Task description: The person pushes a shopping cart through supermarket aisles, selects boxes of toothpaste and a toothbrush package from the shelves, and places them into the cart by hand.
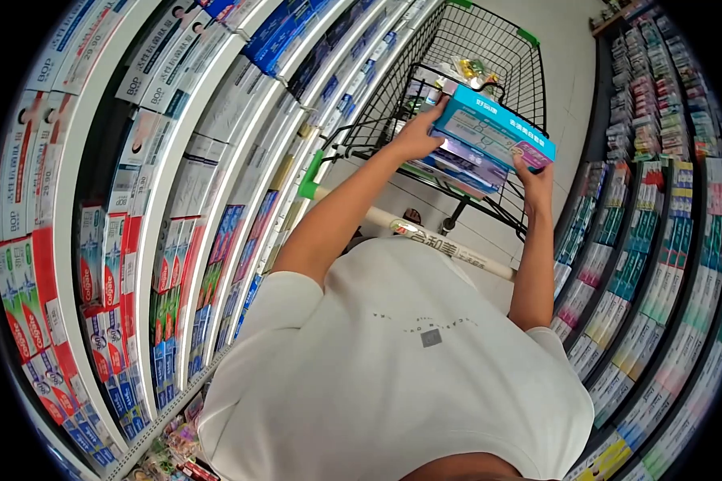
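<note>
A teal toothpaste gift box (497,120) with a clear window panel is held up between my two hands. My left hand (419,131) grips its left end, fingers wrapped round the side. At its lower right corner, my right hand (533,178) closes on it, thumb on the front. Just below the teal box a purple-blue box (465,170) shows; I cannot tell whether it is held with it or rests in the cart. Both hands are over the near end of a black wire shopping cart (529,68).
Toothpaste boxes (96,264) fill the curved white shelves on the left. Toothbrush packs (626,272) line the dark shelves on the right. The cart's pale handle bar (385,218) crosses in front of me. A packaged item with yellow and green (477,70) lies inside the cart.
</note>
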Tool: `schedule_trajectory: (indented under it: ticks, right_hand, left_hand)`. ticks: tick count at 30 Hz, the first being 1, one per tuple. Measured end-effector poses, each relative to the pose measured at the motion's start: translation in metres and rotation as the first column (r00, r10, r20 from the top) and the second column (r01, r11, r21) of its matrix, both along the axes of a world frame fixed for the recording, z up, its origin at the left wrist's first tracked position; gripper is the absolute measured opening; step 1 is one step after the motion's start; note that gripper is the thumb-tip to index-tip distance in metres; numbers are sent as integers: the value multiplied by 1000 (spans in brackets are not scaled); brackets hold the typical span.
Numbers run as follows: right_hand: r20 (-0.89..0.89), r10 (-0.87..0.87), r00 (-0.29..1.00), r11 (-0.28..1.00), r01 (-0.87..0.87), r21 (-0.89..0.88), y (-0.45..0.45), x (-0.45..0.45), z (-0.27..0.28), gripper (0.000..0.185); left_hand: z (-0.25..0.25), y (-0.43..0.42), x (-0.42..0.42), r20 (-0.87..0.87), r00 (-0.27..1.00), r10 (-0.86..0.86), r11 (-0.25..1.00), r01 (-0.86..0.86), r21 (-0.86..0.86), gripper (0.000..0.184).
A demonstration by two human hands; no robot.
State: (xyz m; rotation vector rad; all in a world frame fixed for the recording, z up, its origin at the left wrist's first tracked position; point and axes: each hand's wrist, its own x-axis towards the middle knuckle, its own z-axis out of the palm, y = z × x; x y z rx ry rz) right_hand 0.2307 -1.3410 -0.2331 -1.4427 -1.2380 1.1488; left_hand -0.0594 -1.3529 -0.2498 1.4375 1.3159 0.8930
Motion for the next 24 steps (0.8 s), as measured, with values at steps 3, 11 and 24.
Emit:
schedule_trajectory:
  ticks: [3, 11, 24]
  right_hand:
    - [-71, 7, 997, 991, -16, -134, -2, -1, 8, 61]
    - [-117, 41, 992, 973, -66, -220, -2, 13, 3, 65]
    - [-234, 38, 971, 974, -89, -210, -4, 35, -9, 73]
  left_hand:
    - [-8, -5, 6, -58, 998, 0, 1000, -1, -17, 94]
    - [-20, -12, 19, 18, 1000, -11, 996, 9, 87, 93]
    - [0, -21, 39, -80, 997, 20, 986, -7, 167, 88]
